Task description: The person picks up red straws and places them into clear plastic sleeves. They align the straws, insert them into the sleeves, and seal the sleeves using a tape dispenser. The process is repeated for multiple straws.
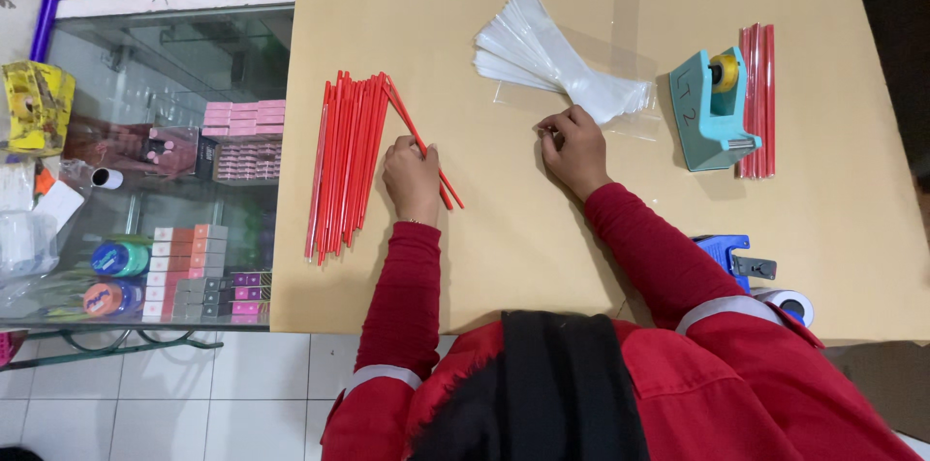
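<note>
A pile of thin red sticks (341, 166) lies on the tan tabletop (542, 238) at the left. My left hand (412, 175) rests at the pile's right edge, its fingers closed over a couple of red sticks (452, 196) that slant away from the rest. My right hand (573, 146) is near the middle of the table, its fingertips pinched on the near edge of a flat clear plastic sleeve (620, 122). A fanned stack of clear plastic sleeves (542, 49) lies just beyond that hand. Both sleeves of my clothing are red.
A teal tape dispenser (715, 112) stands at the right, with a bundle of wrapped red sticks (759, 98) behind it. A blue tool (728, 256) and a tape roll (790, 303) sit by my right elbow. A glass cabinet (165, 180) of small boxes adjoins the table's left edge.
</note>
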